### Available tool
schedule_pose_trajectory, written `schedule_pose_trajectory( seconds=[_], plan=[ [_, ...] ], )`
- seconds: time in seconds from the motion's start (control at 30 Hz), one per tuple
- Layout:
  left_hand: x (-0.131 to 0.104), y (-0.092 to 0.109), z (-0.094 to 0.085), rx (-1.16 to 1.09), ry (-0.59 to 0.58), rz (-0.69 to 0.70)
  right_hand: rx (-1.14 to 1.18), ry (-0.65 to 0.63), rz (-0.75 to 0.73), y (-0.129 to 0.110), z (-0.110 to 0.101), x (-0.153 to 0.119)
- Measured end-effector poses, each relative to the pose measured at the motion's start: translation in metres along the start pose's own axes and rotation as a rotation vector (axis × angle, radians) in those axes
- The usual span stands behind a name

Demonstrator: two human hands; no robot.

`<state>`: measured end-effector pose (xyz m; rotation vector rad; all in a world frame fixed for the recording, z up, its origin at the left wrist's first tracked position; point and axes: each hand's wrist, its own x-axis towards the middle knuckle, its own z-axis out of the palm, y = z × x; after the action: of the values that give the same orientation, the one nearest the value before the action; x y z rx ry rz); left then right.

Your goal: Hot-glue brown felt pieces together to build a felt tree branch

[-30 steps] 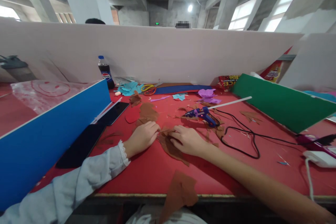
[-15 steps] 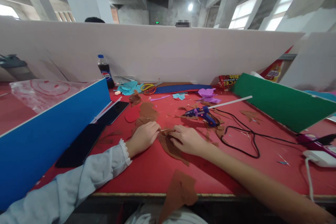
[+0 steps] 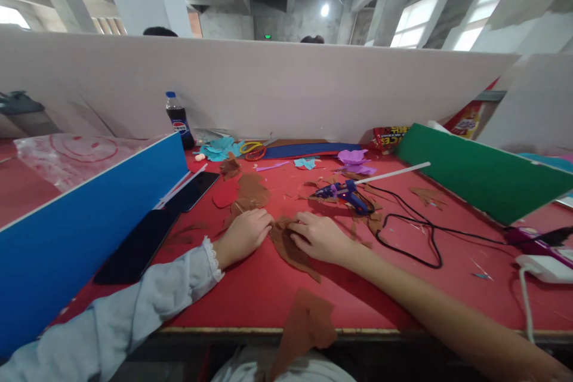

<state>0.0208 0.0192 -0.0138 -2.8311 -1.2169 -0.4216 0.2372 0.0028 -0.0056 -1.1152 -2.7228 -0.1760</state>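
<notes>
On the red table [image 3: 250,304], my left hand [image 3: 246,234] is closed at the left edge of a brown paper piece [image 3: 293,253], its fingertips pinched together; a thin pale stick shows just above its knuckles. My right hand [image 3: 321,237] has its thumb and fingers closed on the upper part of the same brown piece. Another brown sheet [image 3: 253,190] lies behind my left hand. A blue glue gun [image 3: 344,193] with a long white glue stick rests behind my right hand. One more brown piece [image 3: 308,319] hangs over the table's front edge.
A blue board [image 3: 98,221] and dark phones [image 3: 138,248] stand and lie at the left. A green board [image 3: 478,179] and black cable [image 3: 409,256] are right. Behind are a cola bottle [image 3: 179,122], scissors [image 3: 255,150] and purple paper [image 3: 353,160].
The thin stick that ran between my two hands has swung left and now shows above my left hand. Both hands have barely moved.
</notes>
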Motion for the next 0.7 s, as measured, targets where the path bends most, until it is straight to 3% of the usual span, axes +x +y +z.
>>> schedule_pose_trajectory(
  seconds=[0.37,0.7],
  plan=[
    [-0.0014,0.0039,-0.0097,-0.083,0.123,0.011,-0.011,-0.001,-0.005,-0.0008,-0.0008,0.0009],
    [-0.0036,0.0026,-0.0088,-0.034,0.084,0.030,-0.006,0.000,-0.001,-0.0001,0.0000,0.0017]
  ],
)
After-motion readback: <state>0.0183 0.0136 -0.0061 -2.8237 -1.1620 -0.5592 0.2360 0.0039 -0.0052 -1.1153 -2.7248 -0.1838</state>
